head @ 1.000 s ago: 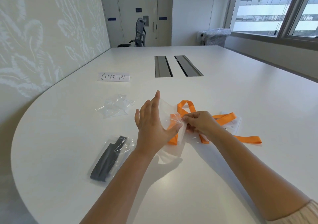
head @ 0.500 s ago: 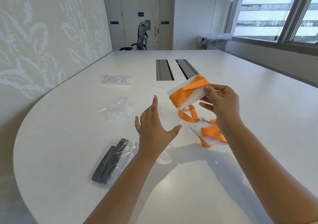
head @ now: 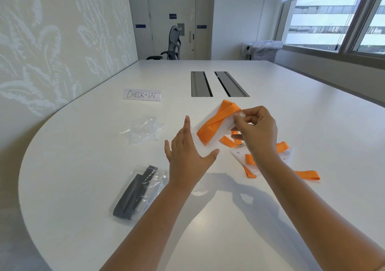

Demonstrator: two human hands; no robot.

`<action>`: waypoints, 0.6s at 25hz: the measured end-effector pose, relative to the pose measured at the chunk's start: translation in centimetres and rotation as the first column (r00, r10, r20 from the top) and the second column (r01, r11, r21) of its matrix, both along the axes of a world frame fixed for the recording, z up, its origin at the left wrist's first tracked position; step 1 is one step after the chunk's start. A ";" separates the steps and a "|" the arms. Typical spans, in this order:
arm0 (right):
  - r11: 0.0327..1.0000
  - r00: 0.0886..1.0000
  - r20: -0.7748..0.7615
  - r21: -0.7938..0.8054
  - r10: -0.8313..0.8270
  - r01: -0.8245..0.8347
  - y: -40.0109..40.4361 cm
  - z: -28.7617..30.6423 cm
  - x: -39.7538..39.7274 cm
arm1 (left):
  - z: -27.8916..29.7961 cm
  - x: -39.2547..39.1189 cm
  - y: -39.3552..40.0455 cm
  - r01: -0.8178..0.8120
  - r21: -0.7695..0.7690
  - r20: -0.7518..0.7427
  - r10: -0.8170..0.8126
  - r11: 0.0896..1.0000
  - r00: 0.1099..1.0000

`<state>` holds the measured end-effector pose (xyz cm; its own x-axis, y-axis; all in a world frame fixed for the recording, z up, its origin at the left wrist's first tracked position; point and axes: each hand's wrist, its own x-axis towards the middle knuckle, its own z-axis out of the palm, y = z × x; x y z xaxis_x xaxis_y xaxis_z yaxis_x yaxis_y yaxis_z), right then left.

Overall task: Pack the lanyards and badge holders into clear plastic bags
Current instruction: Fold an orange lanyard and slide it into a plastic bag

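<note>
Head cam, what I see rn: R hand (head: 257,132) raised above the table (head: 270,218), thumb + fingers curled, pinching the near end of a badge holder (head: 224,123) w/ an orange lanyard (head: 216,121) wrapped diagonally across it. That bundle is off the surface, tilted, far end pointing away toward the cable slots (head: 218,83).

L hand (head: 187,154) is flat-ish, fingers straight and spread, thumb out, gripping nothing. Fingertips sit just beside the low end of the bundle; looks like a clear bag (head: 205,146) is under/at that hand, but the plastic is nearly invisible against white, so can't confirm contact.

Second orange lanyard (head: 308,175) + holder (head: 239,156) lie loose on the table under and right of the R wrist, strap trailing right.

Packed bag (head: 139,193) w/ a dark grey lanyard (head: 131,195) inside sits near-left, by the L forearm. Empty crumpled clear bag (head: 143,131) further out on the left. "CHECK-IN" card (head: 142,94) beyond that. Office chair (head: 173,44) at the far end, lined bin (head: 264,51) by the window.
</note>
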<state>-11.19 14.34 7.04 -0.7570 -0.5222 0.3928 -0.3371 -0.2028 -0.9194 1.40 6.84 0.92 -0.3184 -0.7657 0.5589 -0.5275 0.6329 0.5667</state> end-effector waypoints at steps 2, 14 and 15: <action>1.000 1.000 -0.004 0.005 -0.012 0.012 0.0 0.0 -0.1 | 0.0 -0.1 0.0 0.011 -0.004 0.005 -0.011 1.000 1.000; 1.000 1.000 0.022 0.017 -0.008 0.007 -0.2 -0.5 -0.4 | -0.4 -0.4 0.2 0.114 -0.051 0.090 -0.109 0.992 0.990; 1.000 1.000 0.027 0.015 -0.012 0.012 -0.3 -0.5 -0.4 | -0.4 -0.4 0.2 0.124 -0.049 0.090 -0.119 0.991 0.989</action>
<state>-11.61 14.07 6.50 -0.7735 -0.5186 0.3642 -0.3143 -0.1851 -0.9311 1.02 7.05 0.57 -0.4563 -0.6876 0.5648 -0.4905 0.7240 0.4851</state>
